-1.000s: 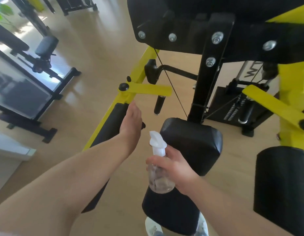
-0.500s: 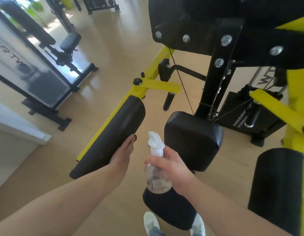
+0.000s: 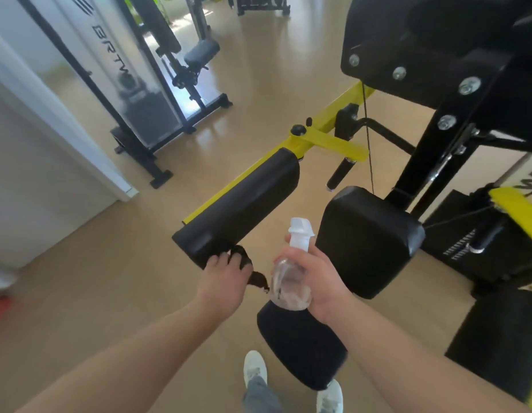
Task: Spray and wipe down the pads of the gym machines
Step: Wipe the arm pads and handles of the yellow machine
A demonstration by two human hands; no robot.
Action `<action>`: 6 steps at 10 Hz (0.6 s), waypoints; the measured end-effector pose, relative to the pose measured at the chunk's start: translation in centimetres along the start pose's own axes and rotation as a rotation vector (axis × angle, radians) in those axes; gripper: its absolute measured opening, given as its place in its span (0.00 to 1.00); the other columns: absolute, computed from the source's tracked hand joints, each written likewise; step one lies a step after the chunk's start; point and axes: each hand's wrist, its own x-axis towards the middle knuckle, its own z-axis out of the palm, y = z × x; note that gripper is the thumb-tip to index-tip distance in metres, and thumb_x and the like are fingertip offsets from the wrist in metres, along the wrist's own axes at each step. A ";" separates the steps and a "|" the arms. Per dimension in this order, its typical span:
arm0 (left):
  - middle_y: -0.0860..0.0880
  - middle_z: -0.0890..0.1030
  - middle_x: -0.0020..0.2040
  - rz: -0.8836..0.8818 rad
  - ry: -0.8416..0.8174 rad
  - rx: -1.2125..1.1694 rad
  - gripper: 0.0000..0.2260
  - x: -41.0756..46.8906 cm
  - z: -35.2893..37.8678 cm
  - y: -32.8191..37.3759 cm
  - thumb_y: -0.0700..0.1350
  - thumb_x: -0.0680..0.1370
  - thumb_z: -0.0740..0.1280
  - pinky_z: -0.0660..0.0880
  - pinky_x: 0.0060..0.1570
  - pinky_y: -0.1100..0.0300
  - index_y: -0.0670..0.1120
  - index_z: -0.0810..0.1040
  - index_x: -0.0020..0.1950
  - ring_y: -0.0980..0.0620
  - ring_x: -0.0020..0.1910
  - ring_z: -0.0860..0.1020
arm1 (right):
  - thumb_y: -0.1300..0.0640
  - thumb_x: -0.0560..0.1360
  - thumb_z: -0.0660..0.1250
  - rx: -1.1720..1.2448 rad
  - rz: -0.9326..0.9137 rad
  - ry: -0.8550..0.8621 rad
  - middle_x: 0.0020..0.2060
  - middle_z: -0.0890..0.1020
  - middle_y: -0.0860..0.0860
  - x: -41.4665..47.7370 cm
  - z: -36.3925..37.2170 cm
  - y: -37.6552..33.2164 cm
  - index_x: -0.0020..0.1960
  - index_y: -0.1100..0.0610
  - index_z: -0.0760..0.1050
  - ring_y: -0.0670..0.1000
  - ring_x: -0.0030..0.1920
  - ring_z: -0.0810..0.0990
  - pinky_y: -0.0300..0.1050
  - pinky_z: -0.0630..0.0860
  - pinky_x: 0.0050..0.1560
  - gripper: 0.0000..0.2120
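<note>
Person stands at a black-and-yellow gym machine (image 3: 467, 93), head cam looking down over both bare forearms. L hand (image 3: 221, 283) sits at the near end of the long arm pad (image 3: 238, 204). Its fingers curl over a dark cloth (image 3: 247, 260) bunched btwn hand & pad end, w/ a tail of the cloth hanging out on the thumb side. R hand (image 3: 318, 281) grips a clear spray bottle (image 3: 288, 286) round the body, fingers wrapped. The white nozzle (image 3: 300, 234) sits on top and points away from the person. 1 fingertip shows beside the nozzle neck; can't tell if it presses the trigger. Bottle is held just R of the cloth, near the square seat pad (image 3: 366, 239), not touching it. Below the bottle is a rounded lower pad (image 3: 300, 347), w/ 2 white shoes (image 3: 254, 368) on the tan floor (image 3: 124, 293) either side of its near end. Another black pad (image 3: 497, 338) shows at far R. Yellow frame bar (image 3: 327, 120) runs on from the far end of the arm pad. 2nd machine (image 3: 157, 93) stands upper L, by a white wall panel (image 3: 50, 174).
</note>
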 end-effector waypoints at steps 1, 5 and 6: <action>0.48 0.79 0.61 -0.539 0.011 -1.106 0.11 -0.5 0.8 2.3 0.49 0.83 0.61 0.75 0.59 0.53 0.53 0.75 0.64 0.48 0.55 0.78 | 0.51 0.76 0.75 0.025 0.013 0.009 0.58 0.82 0.54 -0.3 0.1 0.2 0.66 0.45 0.78 0.58 0.60 0.82 0.63 0.78 0.64 0.20; 0.37 0.79 0.63 -1.096 0.452 -3.009 0.11 1.4 3.2 0.1 0.32 0.84 0.56 0.81 0.49 0.52 0.38 0.74 0.63 0.41 0.60 0.79 | 0.52 0.77 0.74 -0.074 0.021 0.016 0.57 0.84 0.55 1.2 1.5 0.4 0.68 0.46 0.77 0.60 0.60 0.82 0.65 0.77 0.66 0.20; 0.38 0.83 0.58 -1.086 0.441 -2.984 0.11 3.2 3.5 0.5 0.32 0.83 0.58 0.83 0.43 0.56 0.37 0.74 0.64 0.44 0.56 0.83 | 0.54 0.78 0.73 -0.106 -0.001 0.018 0.54 0.84 0.56 1.7 1.7 0.0 0.63 0.47 0.79 0.61 0.58 0.83 0.66 0.78 0.65 0.14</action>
